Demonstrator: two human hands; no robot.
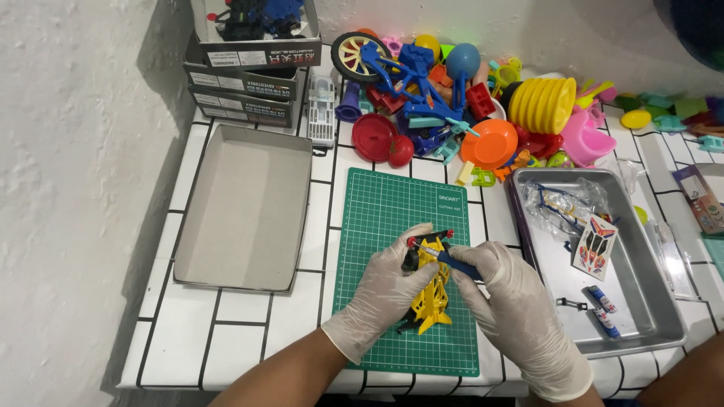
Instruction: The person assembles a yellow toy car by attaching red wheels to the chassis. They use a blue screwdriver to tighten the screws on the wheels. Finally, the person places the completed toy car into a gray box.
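Note:
Both my hands wear pale gloves over a green cutting mat (385,211). My left hand (388,283) grips a yellow and black toy car chassis (431,301) with a red part at its far end. My right hand (501,294) holds a small blue-handled screwdriver (452,261), its tip set against the top of the chassis.
A metal tray (641,301) on the right holds a sticker sheet (595,247), a clear bag and small batteries. An empty grey box lid (245,207) lies to the left. Stacked boxes (245,83) and a heap of colourful plastic toys (467,98) fill the back of the tiled table.

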